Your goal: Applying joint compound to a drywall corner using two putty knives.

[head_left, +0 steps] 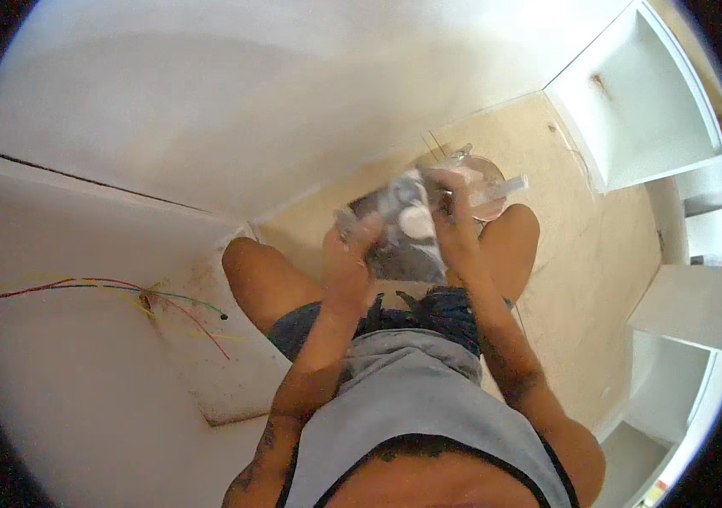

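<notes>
Fingers of the left hand [352,254] and right hand [460,216] are pinching opposite edges of a packet [399,258] above the lap.
Handling the packet is seemingly the step in hand; the next move likely calls for steady edges. It is looking dark, glossy and roughly rectangular, with a pale rounded patch; blur is hiding finer texture. Beyond, a round pinkish thing [486,188] is resting on the smooth tan floor [581,279].

Flat dark-and-silver rectangular piece [401,241] sitting between left hand [349,261] and right hand [456,222]; round pinkish object [495,173] lying beyond right hand; thin multicoloured wires [94,279] running well left; white boxy shelving [661,114] standing well right.
</notes>
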Demonstrator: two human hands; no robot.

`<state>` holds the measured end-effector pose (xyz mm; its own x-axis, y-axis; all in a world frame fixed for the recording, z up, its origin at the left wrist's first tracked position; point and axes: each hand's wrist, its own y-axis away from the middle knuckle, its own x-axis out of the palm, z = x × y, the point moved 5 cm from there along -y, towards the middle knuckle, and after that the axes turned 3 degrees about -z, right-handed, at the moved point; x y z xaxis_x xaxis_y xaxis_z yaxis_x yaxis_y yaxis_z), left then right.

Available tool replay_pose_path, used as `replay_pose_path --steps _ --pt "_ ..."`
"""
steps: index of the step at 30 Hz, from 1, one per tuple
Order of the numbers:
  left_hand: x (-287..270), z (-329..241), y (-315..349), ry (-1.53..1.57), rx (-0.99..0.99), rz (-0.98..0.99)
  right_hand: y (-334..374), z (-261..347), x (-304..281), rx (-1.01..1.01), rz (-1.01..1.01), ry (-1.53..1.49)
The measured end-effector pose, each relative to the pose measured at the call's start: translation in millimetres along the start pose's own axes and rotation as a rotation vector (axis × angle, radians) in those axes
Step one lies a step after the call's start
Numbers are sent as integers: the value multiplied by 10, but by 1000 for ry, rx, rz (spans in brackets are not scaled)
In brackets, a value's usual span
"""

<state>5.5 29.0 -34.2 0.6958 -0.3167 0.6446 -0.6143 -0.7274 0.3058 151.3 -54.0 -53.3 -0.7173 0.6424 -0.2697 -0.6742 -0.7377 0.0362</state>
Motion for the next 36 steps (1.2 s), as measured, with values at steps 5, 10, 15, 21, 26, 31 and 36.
replay_pose_path --steps 5,10,15,21,26,31,36 --pt "-287 163 -158 99 -59 -24 -60 -260 90 261 -323 -877" --pt "-208 220 -109 4 -56 -54 109 156 368 622 -335 -1161" --pt "-52 -31 71 103 43 -88 -74 -349 20 523 -208 -1265" --pt "81 57 70 709 -382 584 -77 24 -93 405 -149 -1155" --pt "-148 421 -71 805 -376 764 -140 317 22 196 72 -1034" --pt "-282 269 -267 68 -227 -14 221 591 -3 -110 443 -151" --pt "-344 93 -275 221 56 -150 350 189 -50 58 50 -631"
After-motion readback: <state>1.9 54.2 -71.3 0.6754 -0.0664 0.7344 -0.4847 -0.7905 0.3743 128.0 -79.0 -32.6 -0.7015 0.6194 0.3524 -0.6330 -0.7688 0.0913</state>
